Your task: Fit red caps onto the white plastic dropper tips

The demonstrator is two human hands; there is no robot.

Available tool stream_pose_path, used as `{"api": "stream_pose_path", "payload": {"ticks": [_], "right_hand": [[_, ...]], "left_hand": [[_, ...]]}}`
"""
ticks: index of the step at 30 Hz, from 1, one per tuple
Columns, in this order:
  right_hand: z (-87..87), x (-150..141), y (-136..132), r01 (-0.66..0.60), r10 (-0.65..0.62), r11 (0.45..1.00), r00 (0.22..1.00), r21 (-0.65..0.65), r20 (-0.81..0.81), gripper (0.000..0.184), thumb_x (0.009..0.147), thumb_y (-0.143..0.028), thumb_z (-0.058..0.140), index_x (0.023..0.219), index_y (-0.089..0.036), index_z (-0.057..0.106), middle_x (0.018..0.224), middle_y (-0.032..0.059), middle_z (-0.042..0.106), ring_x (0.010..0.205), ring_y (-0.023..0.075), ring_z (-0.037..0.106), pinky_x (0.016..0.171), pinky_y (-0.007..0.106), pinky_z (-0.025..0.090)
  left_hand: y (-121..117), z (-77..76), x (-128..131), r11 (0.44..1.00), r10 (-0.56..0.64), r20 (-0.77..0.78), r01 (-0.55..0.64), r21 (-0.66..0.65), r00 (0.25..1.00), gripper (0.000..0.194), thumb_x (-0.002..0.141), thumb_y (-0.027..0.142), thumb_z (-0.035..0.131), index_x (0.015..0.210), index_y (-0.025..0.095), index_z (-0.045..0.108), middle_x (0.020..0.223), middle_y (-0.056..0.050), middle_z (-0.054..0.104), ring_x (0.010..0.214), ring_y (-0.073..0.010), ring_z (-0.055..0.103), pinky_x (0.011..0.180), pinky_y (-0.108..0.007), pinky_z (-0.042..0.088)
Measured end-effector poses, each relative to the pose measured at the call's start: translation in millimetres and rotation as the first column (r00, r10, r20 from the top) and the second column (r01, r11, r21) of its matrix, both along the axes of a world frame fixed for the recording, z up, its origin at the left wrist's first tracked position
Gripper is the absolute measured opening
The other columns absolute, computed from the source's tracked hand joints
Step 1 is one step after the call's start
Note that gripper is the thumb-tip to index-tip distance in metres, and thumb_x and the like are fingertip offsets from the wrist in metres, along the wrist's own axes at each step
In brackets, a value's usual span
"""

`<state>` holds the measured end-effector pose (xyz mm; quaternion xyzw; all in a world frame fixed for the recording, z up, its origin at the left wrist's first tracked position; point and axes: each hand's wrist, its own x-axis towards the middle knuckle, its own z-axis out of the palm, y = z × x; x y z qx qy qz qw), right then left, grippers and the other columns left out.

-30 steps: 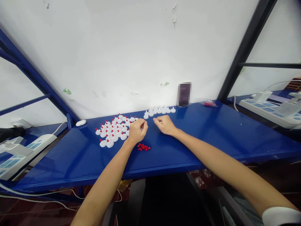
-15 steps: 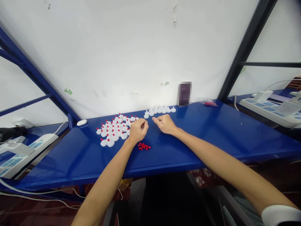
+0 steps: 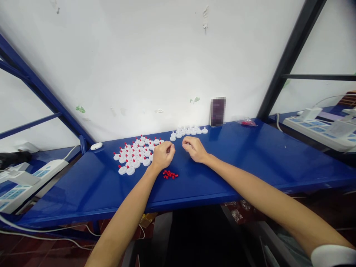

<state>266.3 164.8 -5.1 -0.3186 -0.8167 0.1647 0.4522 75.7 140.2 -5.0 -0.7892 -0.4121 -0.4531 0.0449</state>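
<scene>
Red stubby cylinders [image 3: 170, 174] lie between left hand [image 3: 163, 154] and glossy blue desk's front edge [image 3: 194, 199]; right hand [image 3: 194, 149] nearby; grips curled, contents hidden.

wall [image 3: 133, 66] bright, even | table [image 3: 250, 148] soft sheen | floor [image 3: 41, 257] dim | white parts [image 3: 193, 131] washed out | phone [image 3: 218, 112] pixelated | wide-angle stretch toward edges

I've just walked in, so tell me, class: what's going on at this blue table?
A person holds both hands, the left and the right, curled and apart above the blue table; whether either grips anything is hidden. Red-tipped white pieces stand grouped left of the left hand. White pieces without red tips stand beyond the hands, and small loose red pieces lie nearer the person.
</scene>
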Motion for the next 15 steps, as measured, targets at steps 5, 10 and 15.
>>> {"api": "stream_pose_path", "payload": {"ticks": [5, 10, 15], "right_hand": [[-3.2, -6, 0, 0.086, -0.087, 0.994, 0.996, 0.072, 0.017, 0.011, 0.085, -0.021, 0.044, 0.078, -0.02, 0.054, 0.079, 0.0028, 0.058, 0.072, 0.0162, 0.051, 0.071, 0.027, 0.038], [-6.7, -12, 2, 0.236, -0.241, 0.97, 0.958, 0.054, 0.155, 0.008, 0.087, -0.021, 0.051, 0.086, -0.021, 0.059, 0.09, 0.0039, 0.062, 0.078, 0.0173, 0.055, 0.071, 0.028, 0.038], [-11.1, -6, 7, 0.214, -0.205, 0.977, 0.936, -0.002, 0.287, 0.008, 0.091, -0.025, 0.055, 0.095, -0.022, 0.061, 0.092, 0.0027, 0.057, 0.078, 0.0162, 0.054, 0.07, 0.027, 0.038]], "left_hand": [[1, 0.1, -2, 0.999, 0.026, -0.081, -0.029, -0.037, 0.996, 0.028, 0.092, 0.023, 0.044, 0.064, 0.019, 0.045, 0.06, 0.001, 0.046, 0.055, -0.0121, 0.042, 0.058, -0.028, 0.031], [0, -0.1, -2, 0.993, -0.01, -0.28, -0.023, -0.113, 0.96, 0.025, 0.091, 0.022, 0.045, 0.067, 0.019, 0.048, 0.062, 0.0, 0.052, 0.058, -0.0139, 0.048, 0.058, -0.028, 0.03], [1, 0.8, -2, 0.983, 0.0, -0.308, -0.057, -0.173, 0.951, 0.028, 0.093, 0.024, 0.044, 0.065, 0.019, 0.049, 0.059, 0.0, 0.054, 0.055, -0.0145, 0.049, 0.057, -0.028, 0.029]]}}
